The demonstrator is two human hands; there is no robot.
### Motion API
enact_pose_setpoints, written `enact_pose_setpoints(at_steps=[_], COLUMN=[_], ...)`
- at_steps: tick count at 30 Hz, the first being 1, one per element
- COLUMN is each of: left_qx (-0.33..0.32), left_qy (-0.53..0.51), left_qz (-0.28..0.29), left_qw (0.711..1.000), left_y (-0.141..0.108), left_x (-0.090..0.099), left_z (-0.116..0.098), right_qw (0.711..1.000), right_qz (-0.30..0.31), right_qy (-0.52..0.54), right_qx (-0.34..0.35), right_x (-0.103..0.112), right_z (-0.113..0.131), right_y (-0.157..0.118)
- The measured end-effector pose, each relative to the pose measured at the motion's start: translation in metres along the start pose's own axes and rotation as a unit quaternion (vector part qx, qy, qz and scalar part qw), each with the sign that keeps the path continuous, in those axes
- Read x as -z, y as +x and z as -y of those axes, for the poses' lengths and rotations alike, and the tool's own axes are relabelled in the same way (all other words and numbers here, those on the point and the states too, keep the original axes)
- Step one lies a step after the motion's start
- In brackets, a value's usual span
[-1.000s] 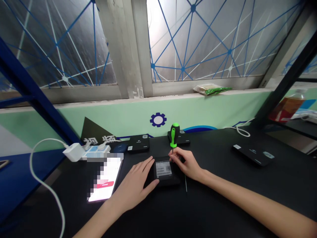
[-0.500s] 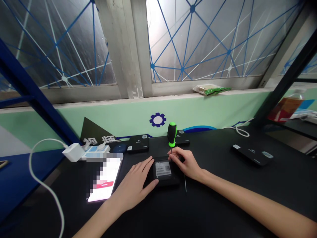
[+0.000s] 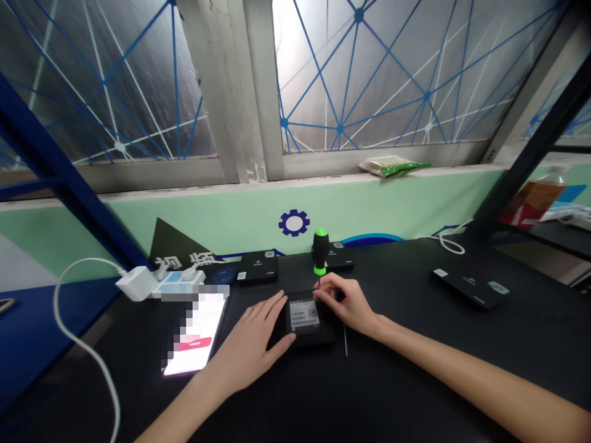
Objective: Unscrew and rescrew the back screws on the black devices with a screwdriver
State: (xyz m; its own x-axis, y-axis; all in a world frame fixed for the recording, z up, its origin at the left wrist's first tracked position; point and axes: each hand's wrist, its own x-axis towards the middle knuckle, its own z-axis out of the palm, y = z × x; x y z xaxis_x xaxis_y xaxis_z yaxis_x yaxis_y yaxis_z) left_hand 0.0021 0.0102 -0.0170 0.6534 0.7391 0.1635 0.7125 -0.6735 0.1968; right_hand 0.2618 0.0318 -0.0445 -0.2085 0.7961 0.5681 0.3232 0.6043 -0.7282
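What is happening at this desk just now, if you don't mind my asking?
A person is working on a black box with a white label that lies on the dark desk. The left hand steadies it from the side, while the right hand pinches the thin shaft of a black and green screwdriver, held upright over the box's far right corner. A thin rod lies beside the box, and a lit phone lies further left.

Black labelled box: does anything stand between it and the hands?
Nothing visible does: the left hand touches the black box on its left side; the right hand holds the screwdriver near its far right corner. A thin rod lies off to the right.
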Motion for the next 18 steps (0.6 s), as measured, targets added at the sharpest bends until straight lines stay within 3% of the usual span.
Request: enact_pose_setpoints(at_steps=[18], left_qx=[0.000], left_qy=[-0.006], left_qz=[0.001], left_qw=[1.000], left_y=[0.0001], left_x=[-0.0004], left_z=[0.0000], right_qw=[0.999], right_qz=[0.022], right_qy=[-0.021], right_qx=[0.018], right_x=[0.0015], right_z=[0.0018], right_y=[-0.0006])
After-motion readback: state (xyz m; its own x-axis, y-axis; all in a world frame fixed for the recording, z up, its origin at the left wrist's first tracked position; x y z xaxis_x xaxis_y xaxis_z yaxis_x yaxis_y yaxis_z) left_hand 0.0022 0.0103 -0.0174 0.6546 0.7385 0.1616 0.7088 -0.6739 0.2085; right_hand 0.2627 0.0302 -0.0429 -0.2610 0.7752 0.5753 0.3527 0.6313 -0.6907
